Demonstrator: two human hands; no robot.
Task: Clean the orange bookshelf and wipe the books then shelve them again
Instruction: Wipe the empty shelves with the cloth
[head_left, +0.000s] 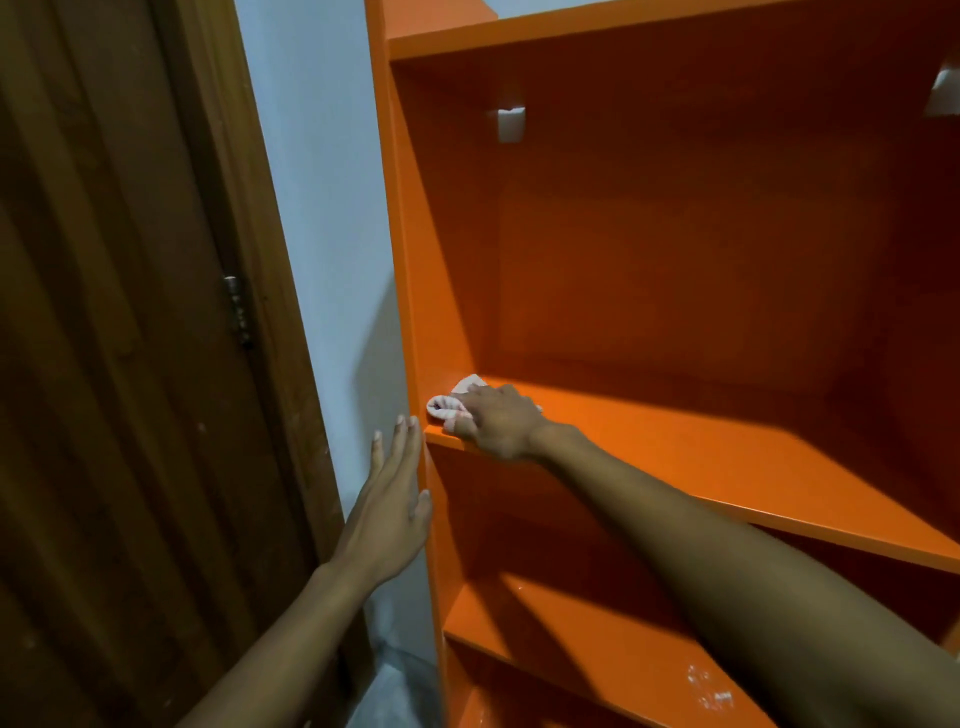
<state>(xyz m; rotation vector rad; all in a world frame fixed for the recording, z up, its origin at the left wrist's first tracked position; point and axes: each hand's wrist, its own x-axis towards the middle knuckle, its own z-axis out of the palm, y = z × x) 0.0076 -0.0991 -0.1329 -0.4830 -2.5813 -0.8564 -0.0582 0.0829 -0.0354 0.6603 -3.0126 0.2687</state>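
Pale wall and brown door flank orange bookshelf. Right hand closed around white cloth, pressed at shelf board's front left corner. Left hand open, flat on outer side panel, holding nothing.

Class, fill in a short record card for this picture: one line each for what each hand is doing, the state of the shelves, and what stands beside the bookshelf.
right hand: pressing a white cloth into the left corner of a shelf
left hand: flat and open against the outer left side of the bookshelf
shelves: no books in view; lower shelf looks glossy
beside bookshelf: pale wall, then a brown wooden door
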